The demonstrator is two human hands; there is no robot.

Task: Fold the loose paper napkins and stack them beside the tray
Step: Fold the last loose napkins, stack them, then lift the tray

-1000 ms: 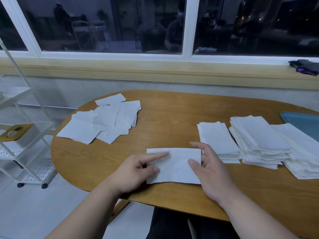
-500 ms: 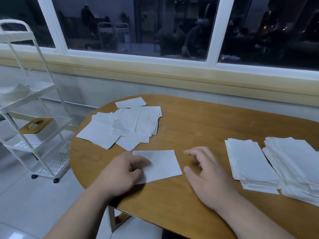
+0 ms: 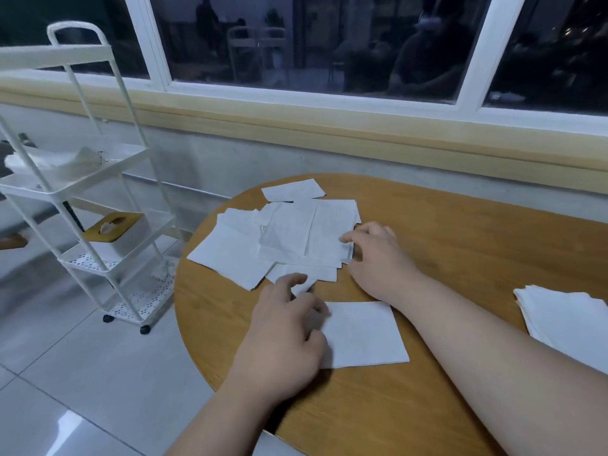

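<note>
Right hand [image 3: 381, 261] reached loose napkins [image 3: 286, 238], pinching one, left hand [image 3: 283, 340] relaxed on folded napkin [image 3: 365, 334]

The left grip [image 3: 283, 337] and right grip [image 3: 378, 258] are bare, as are the left forearm [image 3: 223, 419] and right forearm [image 3: 493, 357].

Folded stack [image 3: 566, 320] cut off by the right frame edge; left hand [image 3: 283, 337] covers left edge of single napkin [image 3: 362, 334]; fingertips of right hand [image 3: 378, 258] blurred.

Dining room, wooden table [image 3: 460, 245], white trolley [image 3: 98, 192], window [image 3: 296, 44]
</note>
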